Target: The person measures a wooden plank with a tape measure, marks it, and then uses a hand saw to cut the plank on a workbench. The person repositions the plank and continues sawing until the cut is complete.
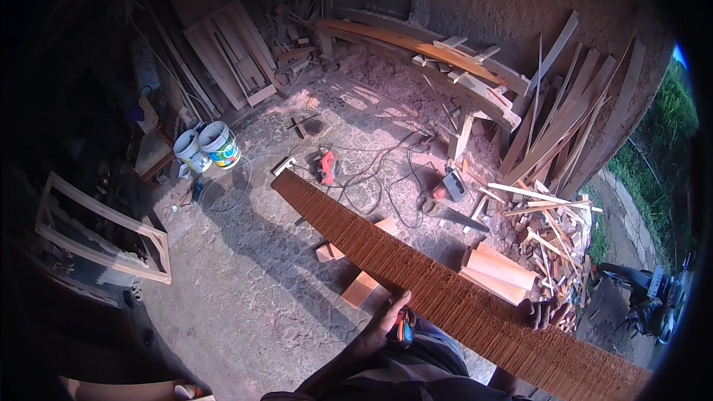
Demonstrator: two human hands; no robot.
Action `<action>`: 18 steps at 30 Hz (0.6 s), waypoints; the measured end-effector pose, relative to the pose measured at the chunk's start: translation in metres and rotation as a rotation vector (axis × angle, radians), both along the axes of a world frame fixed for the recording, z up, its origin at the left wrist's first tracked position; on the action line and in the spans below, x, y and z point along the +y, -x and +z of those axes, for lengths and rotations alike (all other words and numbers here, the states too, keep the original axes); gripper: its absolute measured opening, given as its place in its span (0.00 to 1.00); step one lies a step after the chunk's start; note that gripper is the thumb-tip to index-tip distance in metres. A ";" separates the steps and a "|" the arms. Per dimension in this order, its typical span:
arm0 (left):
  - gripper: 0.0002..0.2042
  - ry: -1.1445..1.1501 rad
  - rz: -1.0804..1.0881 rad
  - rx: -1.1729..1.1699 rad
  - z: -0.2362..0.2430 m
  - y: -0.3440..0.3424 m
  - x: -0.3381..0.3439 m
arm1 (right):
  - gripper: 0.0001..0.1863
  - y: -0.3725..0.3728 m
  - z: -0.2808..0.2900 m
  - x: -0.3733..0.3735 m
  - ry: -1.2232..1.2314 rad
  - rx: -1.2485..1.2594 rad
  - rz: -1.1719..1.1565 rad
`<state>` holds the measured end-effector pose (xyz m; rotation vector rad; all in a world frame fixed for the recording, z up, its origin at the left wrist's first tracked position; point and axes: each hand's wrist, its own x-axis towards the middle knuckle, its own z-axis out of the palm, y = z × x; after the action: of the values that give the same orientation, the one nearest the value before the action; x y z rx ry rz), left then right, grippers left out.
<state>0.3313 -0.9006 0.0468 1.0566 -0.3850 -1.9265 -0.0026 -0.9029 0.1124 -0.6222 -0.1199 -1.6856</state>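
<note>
A long rough-sawn wooden plank [445, 289] slants across the view from the middle of the floor to the lower right, its ridged brown face up. My right hand [547, 314] grips it, fingers curled over its far edge. At the near edge, the thumb of my left hand [389, 315] touches the wood. Closed in that hand is what looks like an orange and black tape measure [402, 329], partly hidden by the plank and fingers. By the plank's far end is a small pale piece [284, 166] whose kind I cannot make out.
Cut wood blocks [362, 289] lie under the plank. Beyond are a red power tool [327, 167], tangled cords [386, 178] and a handsaw [464, 218]. Two buckets [219, 145] and a wooden frame [104, 230] stand left; a workbench [475, 89] and scrap pile [553, 241] right.
</note>
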 end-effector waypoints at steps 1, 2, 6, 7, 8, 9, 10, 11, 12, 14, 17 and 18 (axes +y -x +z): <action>0.18 -0.011 -0.025 0.010 0.000 -0.012 -0.017 | 0.30 -0.011 -0.005 -0.022 -0.052 -0.016 -0.007; 0.17 -0.013 -0.043 0.029 0.001 -0.023 -0.040 | 0.30 -0.021 -0.008 -0.043 -0.107 -0.029 -0.004; 0.21 -0.124 -0.043 -0.116 -0.001 -0.059 -0.120 | 0.30 -0.061 -0.015 -0.116 -0.348 -0.092 -0.007; 0.23 -0.039 -0.011 -0.068 -0.003 -0.067 -0.139 | 0.30 -0.070 -0.015 -0.133 -0.396 -0.106 -0.009; 0.22 0.032 0.094 -0.037 -0.006 -0.071 -0.157 | 0.30 -0.079 -0.016 -0.152 -0.442 -0.120 -0.007; 0.21 0.044 0.090 0.064 -0.010 -0.082 -0.178 | 0.30 -0.086 -0.017 -0.170 -0.480 -0.130 -0.013; 0.20 0.047 0.125 0.020 -0.014 -0.091 -0.198 | 0.30 -0.094 -0.019 -0.189 -0.513 -0.138 -0.017; 0.20 0.014 0.116 0.037 -0.018 -0.100 -0.218 | 0.30 -0.101 -0.021 -0.208 -0.536 -0.141 -0.021; 0.20 -0.057 0.111 0.009 -0.022 -0.108 -0.237 | 0.30 -0.108 -0.025 -0.229 -0.568 -0.151 -0.019; 0.20 -0.002 0.129 0.066 -0.030 -0.123 -0.276 | 0.30 -0.122 -0.036 -0.273 -0.614 -0.160 -0.025; 0.20 0.013 0.161 0.066 -0.039 -0.143 -0.340 | 0.30 -0.150 -0.057 -0.350 -0.682 -0.167 -0.025; 0.20 0.025 0.171 0.065 -0.043 -0.151 -0.367 | 0.30 -0.163 -0.064 -0.382 -0.703 -0.171 -0.027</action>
<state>0.4822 -1.2676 0.0040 0.9760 -0.2727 -1.7936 0.1603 -1.2852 0.0486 0.0479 0.3508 -1.6620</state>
